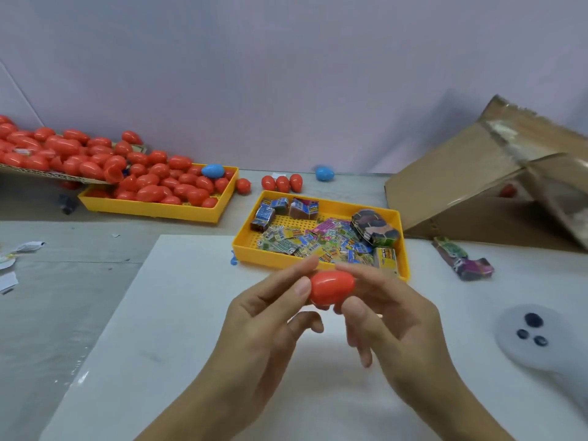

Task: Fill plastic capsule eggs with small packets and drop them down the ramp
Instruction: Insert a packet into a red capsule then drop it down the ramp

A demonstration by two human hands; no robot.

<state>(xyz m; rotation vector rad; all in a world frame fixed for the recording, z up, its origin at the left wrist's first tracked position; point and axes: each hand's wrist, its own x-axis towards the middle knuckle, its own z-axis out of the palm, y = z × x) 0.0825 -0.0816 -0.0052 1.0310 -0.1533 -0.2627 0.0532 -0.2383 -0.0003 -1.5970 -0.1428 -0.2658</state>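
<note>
Hands meet over the white board (178,313) near its far edge, both gripping one closed red capsule egg (332,287): the left hand (267,316) pinches its left end between thumb and forefinger, and the right hand (386,313) curls thumb and fingers round its right end. Just beyond the egg, at the board's far edge, sits a yellow tray of packets (401,246); the small packets (321,241) in it are printed in blue, green, yellow and pink, but their lettering is too blurred to read. A second yellow tray (152,209) toward the table's far left corner is heaped with red eggs (165,186) and one blue egg (212,170), fed by a cardboard sheet (38,174) piled with more. Three loose red eggs (282,183) and another blue egg (324,173) lie along the table's far edge. The cardboard ramp (471,186) rises at the far right, with a strip of packets (463,257) near its foot. A pale controller (534,338) rests at the board's right edge.
</note>
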